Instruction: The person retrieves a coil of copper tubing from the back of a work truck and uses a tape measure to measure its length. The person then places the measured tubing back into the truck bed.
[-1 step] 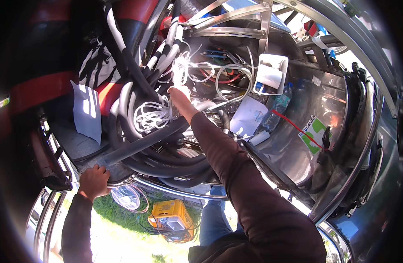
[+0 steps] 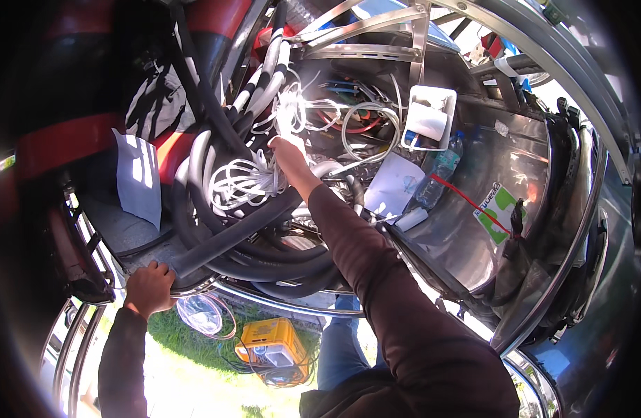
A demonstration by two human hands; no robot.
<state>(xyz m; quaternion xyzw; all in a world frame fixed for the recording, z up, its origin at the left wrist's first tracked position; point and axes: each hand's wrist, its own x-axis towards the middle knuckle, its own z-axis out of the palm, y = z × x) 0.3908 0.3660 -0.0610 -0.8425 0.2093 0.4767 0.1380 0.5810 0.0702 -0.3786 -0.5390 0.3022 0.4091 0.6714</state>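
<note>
By shiny curved metal (image 2: 524,134), right hand (image 2: 290,159) clenches looped cord (image 2: 292,110); left hand (image 2: 150,289) curls over edge (image 2: 189,287).

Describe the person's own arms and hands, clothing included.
Both arms wear long, dark sleeves: the right sleeve looks brownish in the light, the left sleeve darker, both creased and with no markings that I can make out. They end near the wrists. The left hand and right hand are ungloved; no watch shows.
</note>
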